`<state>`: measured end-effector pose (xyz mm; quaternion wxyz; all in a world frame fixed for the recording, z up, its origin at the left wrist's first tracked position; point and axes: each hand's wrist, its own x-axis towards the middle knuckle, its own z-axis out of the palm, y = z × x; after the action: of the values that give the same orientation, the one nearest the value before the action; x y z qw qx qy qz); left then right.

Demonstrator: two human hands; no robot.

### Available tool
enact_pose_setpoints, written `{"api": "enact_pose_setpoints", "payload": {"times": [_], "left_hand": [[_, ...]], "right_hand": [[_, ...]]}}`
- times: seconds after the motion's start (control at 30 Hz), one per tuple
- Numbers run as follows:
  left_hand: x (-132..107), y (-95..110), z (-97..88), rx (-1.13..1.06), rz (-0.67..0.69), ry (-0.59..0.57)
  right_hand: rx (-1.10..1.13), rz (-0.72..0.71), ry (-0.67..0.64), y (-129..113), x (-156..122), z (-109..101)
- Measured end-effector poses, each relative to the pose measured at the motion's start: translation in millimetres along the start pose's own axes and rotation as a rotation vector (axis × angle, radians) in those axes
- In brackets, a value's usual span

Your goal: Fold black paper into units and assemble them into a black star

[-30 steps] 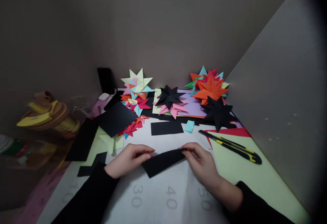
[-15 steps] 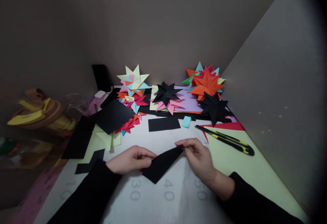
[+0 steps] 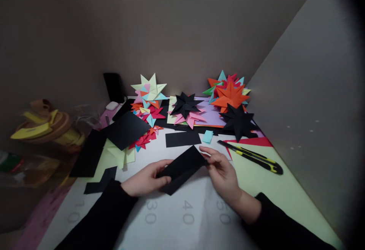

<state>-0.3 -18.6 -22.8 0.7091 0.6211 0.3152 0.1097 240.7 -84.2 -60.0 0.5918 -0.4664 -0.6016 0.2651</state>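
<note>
A piece of black paper (image 3: 182, 171) is held above the white numbered mat, slanting up to the right, with a faint crease along its length. My left hand (image 3: 146, 178) grips its lower left end, thumb on top and fingers behind. At the right corner, my right hand (image 3: 224, 172) holds the edge between thumb and fingertips, its index finger lifted off. Just beyond the hands lie a flat black paper strip (image 3: 183, 139) and a small folded light-blue paper (image 3: 208, 136). A black and yellow utility knife (image 3: 252, 157) rests right of my right hand.
Folded paper stars stand along the back: pale green (image 3: 149, 84), black (image 3: 186, 105), orange (image 3: 231, 95) and another black one (image 3: 238, 121). Black sheets (image 3: 125, 130) lie at the left. Pale green paper (image 3: 285, 193) covers the right side. A yellow-brown container (image 3: 54, 128) stands far left.
The black paper has turned from a narrow pointed shape to a broader rectangular face, its upper edge now higher. My right index finger has lifted off the paper; my left hand keeps its grip.
</note>
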Motion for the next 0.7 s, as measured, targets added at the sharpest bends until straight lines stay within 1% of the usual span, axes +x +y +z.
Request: {"api": "enact_pose_setpoints", "payload": {"times": [0.07,0.13,0.2,0.23,0.3,0.37,0.43,0.47,0.57,0.63,0.67,0.7], "left_hand": [[0,2,2.7,0.065,0.057,0.076],[0,4,3.2,0.09,0.036,0.198],[-2,5,1.1,0.077,-0.005,0.342],[-2,6,-0.8,0.063,-0.012,0.413],[-2,4,-4.8,0.038,0.005,0.535],[0,1,-7.6,0.009,0.034,0.623],[3,-3,-8.0,-0.028,0.063,0.668],[5,-5,-7.4,-0.048,0.079,0.682],[6,-9,-5.0,-0.067,0.12,0.708],[4,-11,-5.0,0.033,0.176,0.735],[2,-11,-5.8,0.14,0.224,0.753],[0,-10,-7.0,0.293,0.276,0.774]], "right_hand": [[0.041,-0.062,-0.015,-2,2,0],[0.05,-0.142,-0.048,-7,5,-2],[-0.017,-0.246,-0.112,-13,9,-6],[-0.098,-0.308,-0.155,-17,11,-8],[-0.343,-0.439,-0.276,-24,16,-9],[-0.603,-0.521,-0.383,-30,21,-7],[-0.783,-0.561,-0.452,-33,26,1],[-0.832,-0.578,-0.476,-33,28,5],[-0.85,-0.647,-0.53,-24,33,18],[-0.792,-0.654,-0.545,-14,35,23],[-0.751,-0.643,-0.552,-8,35,23],[-0.703,-0.627,-0.568,-2,35,23]]}}
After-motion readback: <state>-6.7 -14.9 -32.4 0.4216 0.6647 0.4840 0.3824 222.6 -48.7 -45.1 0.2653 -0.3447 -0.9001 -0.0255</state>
